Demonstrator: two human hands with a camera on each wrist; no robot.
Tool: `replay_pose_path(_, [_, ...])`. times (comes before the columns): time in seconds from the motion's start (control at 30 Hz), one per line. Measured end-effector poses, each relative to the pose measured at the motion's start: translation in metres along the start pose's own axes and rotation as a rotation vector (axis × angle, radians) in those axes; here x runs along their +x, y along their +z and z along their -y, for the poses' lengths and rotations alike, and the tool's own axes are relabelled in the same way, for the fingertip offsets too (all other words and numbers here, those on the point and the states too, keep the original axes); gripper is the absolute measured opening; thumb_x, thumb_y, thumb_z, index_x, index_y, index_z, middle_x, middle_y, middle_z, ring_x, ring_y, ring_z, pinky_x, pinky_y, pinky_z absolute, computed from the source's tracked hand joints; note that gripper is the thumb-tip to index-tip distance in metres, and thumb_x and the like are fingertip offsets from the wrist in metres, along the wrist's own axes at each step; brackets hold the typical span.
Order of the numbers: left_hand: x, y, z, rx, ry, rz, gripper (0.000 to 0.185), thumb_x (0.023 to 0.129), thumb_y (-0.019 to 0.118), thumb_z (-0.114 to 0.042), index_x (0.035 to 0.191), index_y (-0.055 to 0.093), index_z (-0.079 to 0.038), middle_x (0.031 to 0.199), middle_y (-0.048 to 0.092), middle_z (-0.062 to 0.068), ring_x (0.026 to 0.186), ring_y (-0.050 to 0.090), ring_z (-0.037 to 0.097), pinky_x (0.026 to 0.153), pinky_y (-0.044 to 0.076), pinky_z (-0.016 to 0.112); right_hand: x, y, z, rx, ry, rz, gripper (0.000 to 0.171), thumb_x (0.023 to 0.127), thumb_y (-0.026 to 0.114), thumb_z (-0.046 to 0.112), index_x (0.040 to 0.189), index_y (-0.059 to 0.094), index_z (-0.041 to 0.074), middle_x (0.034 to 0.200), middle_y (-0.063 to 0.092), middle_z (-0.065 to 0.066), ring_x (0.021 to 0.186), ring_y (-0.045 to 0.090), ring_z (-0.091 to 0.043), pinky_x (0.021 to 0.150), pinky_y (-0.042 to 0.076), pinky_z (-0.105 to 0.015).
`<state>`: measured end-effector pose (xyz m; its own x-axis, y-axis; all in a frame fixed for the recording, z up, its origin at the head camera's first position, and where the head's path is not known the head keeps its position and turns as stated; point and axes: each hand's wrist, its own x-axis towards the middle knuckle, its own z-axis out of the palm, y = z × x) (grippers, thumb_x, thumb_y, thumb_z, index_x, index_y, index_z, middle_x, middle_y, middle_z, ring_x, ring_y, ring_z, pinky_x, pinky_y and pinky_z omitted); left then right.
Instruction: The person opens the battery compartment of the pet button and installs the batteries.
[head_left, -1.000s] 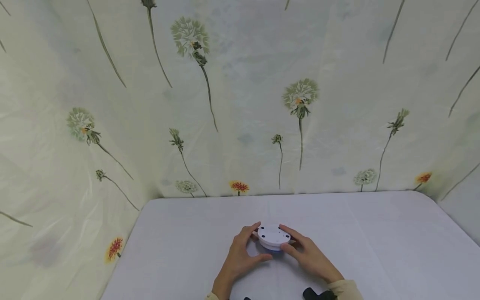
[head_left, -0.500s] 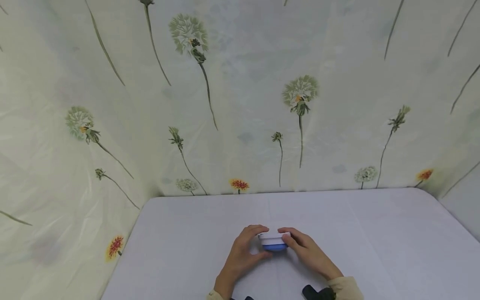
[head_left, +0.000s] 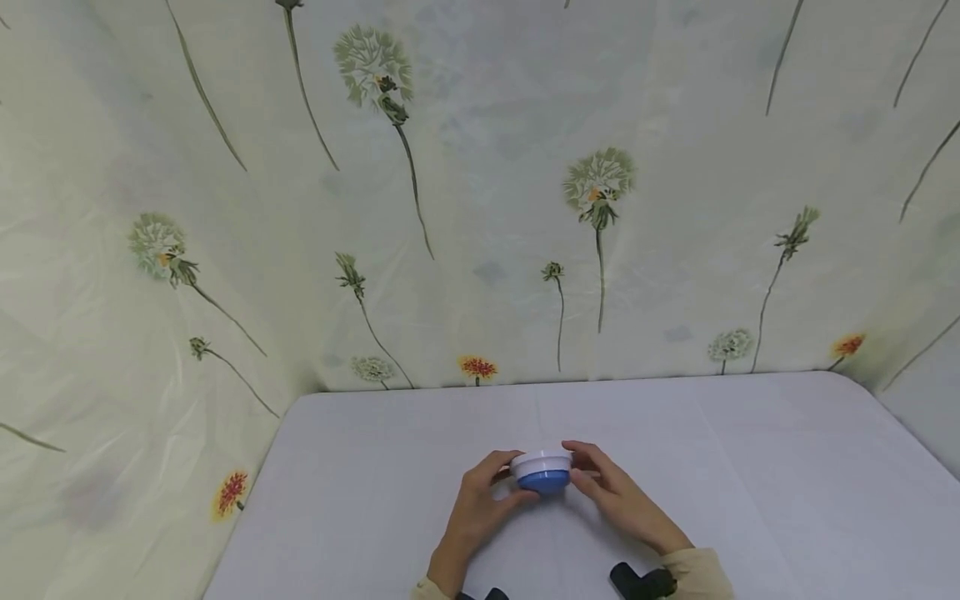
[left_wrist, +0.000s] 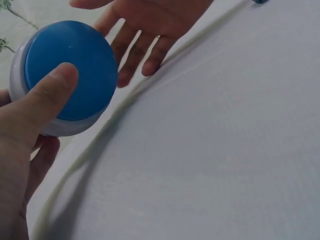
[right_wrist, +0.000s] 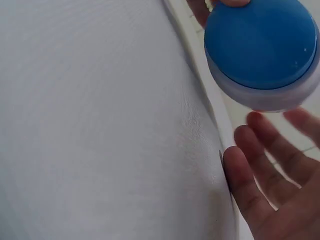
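A round push button [head_left: 544, 481] with a blue domed cap and a white base is tilted up in the head view, its blue side facing me. My left hand [head_left: 474, 510] holds it by the left side. In the left wrist view that thumb [left_wrist: 52, 90] lies across the blue cap while the fingers go behind the white base. My right hand [head_left: 626, 507] is just right of the button, fingers spread and loosely bent. From the right wrist, the fingertips [right_wrist: 255, 120] show close by the white rim, not wrapped round it.
A white cloth [head_left: 375, 483] covers the table beneath the hands. Behind it hangs a curtain [head_left: 480, 208] printed with dandelions. A black wrist-worn device [head_left: 643, 582] sits by the right sleeve.
The push button has tipped over from its white underside with dark dots facing up to its blue cap facing me. The right fingers have come off it; the left hand keeps hold.
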<state>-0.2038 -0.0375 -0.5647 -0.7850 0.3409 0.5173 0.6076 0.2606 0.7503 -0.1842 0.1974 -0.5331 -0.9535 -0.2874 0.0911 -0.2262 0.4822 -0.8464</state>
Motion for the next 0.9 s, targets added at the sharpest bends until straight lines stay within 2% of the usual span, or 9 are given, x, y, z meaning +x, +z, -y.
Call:
replay_pose_path(0.2, [-0.0004,0.0000,-0.0023,-0.088,-0.107,0.006,0.053,0.077,0.075,-0.029,0.124,0.056,-0.016,0.118,0.063,0.003,0.105,0.062,0.012,0.085,0.052,0.020,-0.0005,0.0008,0.0012,0.082,-0.140,-0.031,0.061,0.089,0.065,0.024,0.143,0.037,0.018,0.135,0.049,0.002,0.119,0.049,-0.007,0.087,0.050,-0.028])
replay_pose_path(0.33, [-0.0003,0.0006,-0.0020,-0.163,-0.147,0.007,0.054,0.076,0.076,-0.027,0.125,0.056,-0.015,0.118,0.063,0.005,0.104,0.063,0.013,0.084,0.053,0.021,0.0011,0.0020,0.0016,0.083,-0.190,-0.053,0.058,0.089,0.066,0.022,0.141,0.041,0.014,0.131,0.052,0.001,0.115,0.051,-0.005,0.083,0.051,-0.027])
replay_pose_path(0.43, [-0.0004,0.0014,-0.0014,-0.183,-0.157,0.008,0.053,0.076,0.076,-0.025,0.124,0.056,-0.014,0.117,0.064,0.006,0.103,0.063,0.014,0.083,0.054,0.022,0.0018,0.0032,0.0002,0.066,-0.208,-0.074,0.054,0.089,0.065,0.019,0.138,0.044,0.013,0.127,0.056,0.000,0.112,0.053,-0.005,0.081,0.052,-0.026])
replay_pose_path(0.67, [-0.0015,0.0015,-0.0026,-0.156,-0.151,0.022,0.058,0.077,0.075,-0.030,0.129,0.052,-0.017,0.117,0.064,0.005,0.100,0.064,0.010,0.080,0.055,0.022,0.0012,0.0061,-0.0013,0.055,-0.173,-0.101,0.051,0.089,0.066,0.023,0.135,0.047,0.018,0.122,0.058,0.001,0.107,0.055,-0.004,0.080,0.052,-0.025])
replay_pose_path(0.9, [-0.0010,0.0010,-0.0028,-0.140,-0.139,0.056,0.073,0.074,0.078,-0.031,0.138,0.043,-0.024,0.116,0.064,0.004,0.100,0.063,0.008,0.079,0.055,0.024,0.0019,0.0069,-0.0005,0.121,-0.099,-0.092,0.049,0.088,0.066,0.027,0.133,0.048,0.018,0.121,0.058,-0.003,0.105,0.057,-0.006,0.083,0.053,-0.024])
